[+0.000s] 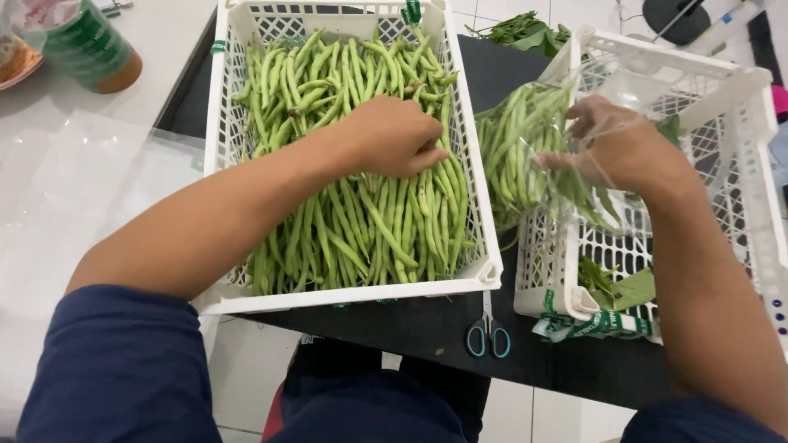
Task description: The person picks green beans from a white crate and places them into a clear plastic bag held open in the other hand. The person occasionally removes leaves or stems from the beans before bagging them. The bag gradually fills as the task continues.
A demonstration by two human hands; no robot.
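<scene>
Nearest, blue-handled scissors (488,335) lie on the dark surface (427,328), beside green printed tape (595,325) on a crate corner. In the left crate (220,148), loose green beans (361,221) are pressed by the left hand (394,135), fingers curled onto a few. The beans are judged light, fairly stiff and snappable, best gathered mid-length. A clear plastic bag (574,139) of beans, likely slippery, is held at its mouth by the right hand (624,148), over the right crate (739,90). Farthest left, a green-labelled jar (90,49) is seen.

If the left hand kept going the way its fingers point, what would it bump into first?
Probably the beans right under its fingertips; the left hand already rests on them in the crate. Past them would be the crate's right wall, though depth is hard to judge.
</scene>
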